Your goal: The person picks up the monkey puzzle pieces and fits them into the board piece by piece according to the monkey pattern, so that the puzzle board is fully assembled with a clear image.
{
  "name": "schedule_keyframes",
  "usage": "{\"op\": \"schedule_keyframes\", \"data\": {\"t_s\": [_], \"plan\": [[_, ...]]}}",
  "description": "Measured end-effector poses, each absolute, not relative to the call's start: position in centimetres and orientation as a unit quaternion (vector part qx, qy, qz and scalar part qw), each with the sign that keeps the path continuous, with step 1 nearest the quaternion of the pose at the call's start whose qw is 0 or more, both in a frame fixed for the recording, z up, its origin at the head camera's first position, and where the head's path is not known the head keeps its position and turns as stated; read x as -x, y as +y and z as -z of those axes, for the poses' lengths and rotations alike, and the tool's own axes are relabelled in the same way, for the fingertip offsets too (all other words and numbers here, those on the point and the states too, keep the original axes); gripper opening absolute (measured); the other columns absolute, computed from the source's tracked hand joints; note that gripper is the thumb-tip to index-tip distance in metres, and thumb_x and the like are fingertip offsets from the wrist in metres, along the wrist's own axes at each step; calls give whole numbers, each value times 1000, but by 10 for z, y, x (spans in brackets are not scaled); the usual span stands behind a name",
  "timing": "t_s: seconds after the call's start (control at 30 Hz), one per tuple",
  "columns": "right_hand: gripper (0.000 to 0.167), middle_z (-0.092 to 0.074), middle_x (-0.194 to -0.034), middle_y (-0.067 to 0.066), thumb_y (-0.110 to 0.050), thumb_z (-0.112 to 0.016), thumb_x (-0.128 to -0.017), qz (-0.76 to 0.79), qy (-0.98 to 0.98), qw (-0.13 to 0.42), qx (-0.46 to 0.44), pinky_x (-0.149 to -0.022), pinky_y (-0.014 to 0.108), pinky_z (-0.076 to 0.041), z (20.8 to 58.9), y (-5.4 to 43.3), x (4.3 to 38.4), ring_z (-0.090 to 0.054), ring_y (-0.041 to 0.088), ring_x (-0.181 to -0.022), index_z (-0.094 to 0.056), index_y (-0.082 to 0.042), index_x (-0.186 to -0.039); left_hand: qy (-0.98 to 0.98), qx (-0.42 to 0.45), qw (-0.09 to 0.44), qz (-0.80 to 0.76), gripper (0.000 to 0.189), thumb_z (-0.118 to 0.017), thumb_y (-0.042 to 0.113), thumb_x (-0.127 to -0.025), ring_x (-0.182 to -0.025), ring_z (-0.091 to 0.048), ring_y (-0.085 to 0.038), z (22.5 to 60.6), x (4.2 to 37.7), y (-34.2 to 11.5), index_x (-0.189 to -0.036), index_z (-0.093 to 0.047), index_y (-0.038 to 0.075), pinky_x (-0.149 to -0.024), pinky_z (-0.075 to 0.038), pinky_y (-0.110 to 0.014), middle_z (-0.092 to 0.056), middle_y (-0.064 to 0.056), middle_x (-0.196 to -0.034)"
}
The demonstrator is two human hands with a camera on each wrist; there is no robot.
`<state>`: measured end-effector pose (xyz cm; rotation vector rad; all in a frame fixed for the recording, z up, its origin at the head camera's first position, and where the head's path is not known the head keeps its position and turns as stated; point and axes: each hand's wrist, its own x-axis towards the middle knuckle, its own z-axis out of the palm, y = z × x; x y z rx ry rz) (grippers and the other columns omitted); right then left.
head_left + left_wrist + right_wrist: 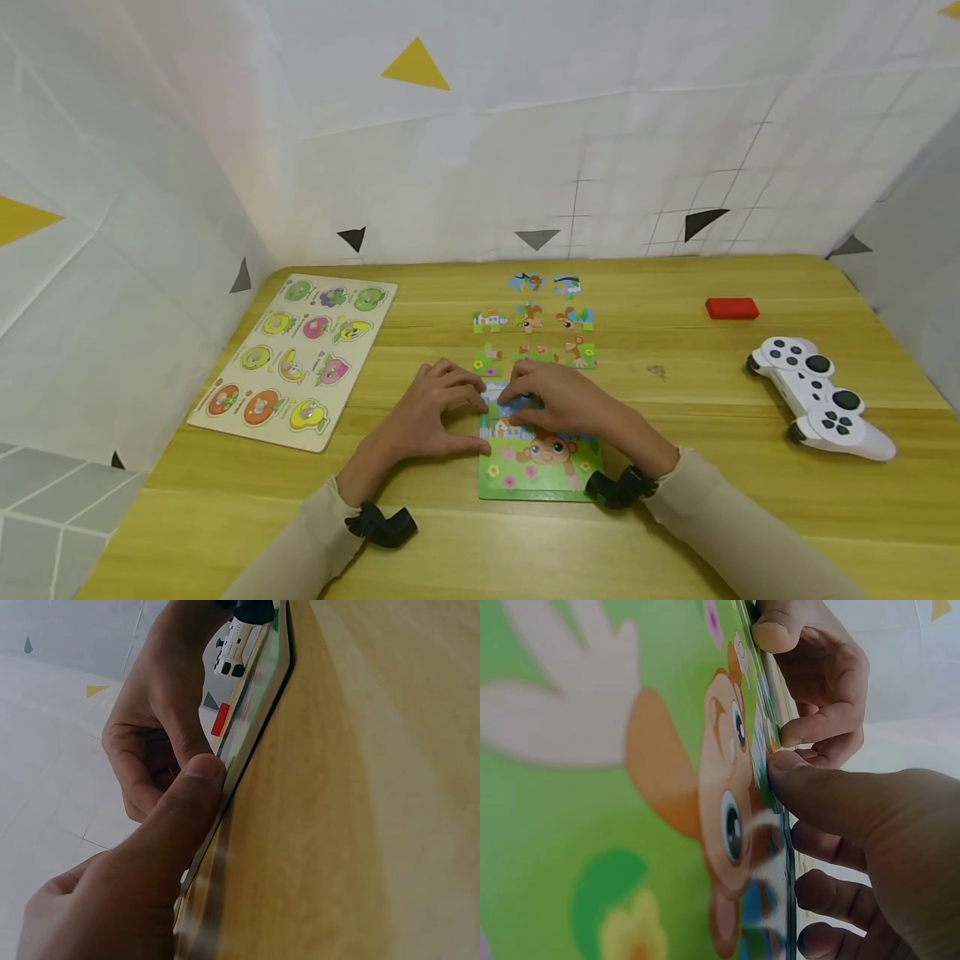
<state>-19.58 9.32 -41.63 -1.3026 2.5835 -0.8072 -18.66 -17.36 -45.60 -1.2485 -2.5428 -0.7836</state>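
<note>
A puzzle board (pixel 540 487) with a smiling monkey picture lies on the table in front of me. My left hand (pixel 431 412) rests at the board's left edge, its thumb and forefinger touching the rim. Over the board's upper left part, my right hand (pixel 558 400) has thumb and forefinger close together on a small blue puzzle piece (pixel 513 406), mostly hidden by the fingers. In the right wrist view, the right thumb (pixel 810 784) touches the picture near the left fingertips. The left thumb (pixel 191 787) lies along the board's edge in the left wrist view.
Loose puzzle pieces (pixel 528 319) lie in rows behind the board. A wooden fruit puzzle (pixel 303 337) lies at the left. A white game controller (pixel 821 400) and a red block (pixel 732 308) lie on the right side of the wooden table (pixel 675 533).
</note>
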Motion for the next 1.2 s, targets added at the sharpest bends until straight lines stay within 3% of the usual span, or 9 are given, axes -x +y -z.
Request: {"op": "schedule_keyframes", "data": {"t_s": [0.9,1.2], "plan": [[26,-64,-106,2,-26,-76,-93,270,860,68,428,-72,23,-48,415,93,193,-59,11,-77,-77,-14,-116,-861,422,100,266,42,-83,63,-74,-114,-51,-11,457,187,-174,-101,-71,32,-91,-34,-39,-67,8,-123],[33,-63,-104,-1,-29,-75,-93,290,861,88,409,-69,23,-48,417,95,195,-54,6,-74,-74,-18,-124,-863,418,94,269,42,-83,63,-74,-115,-49,-10,455,185,-174,-100,-71,33,-90,-34,-39,-66,10,-124]]}}
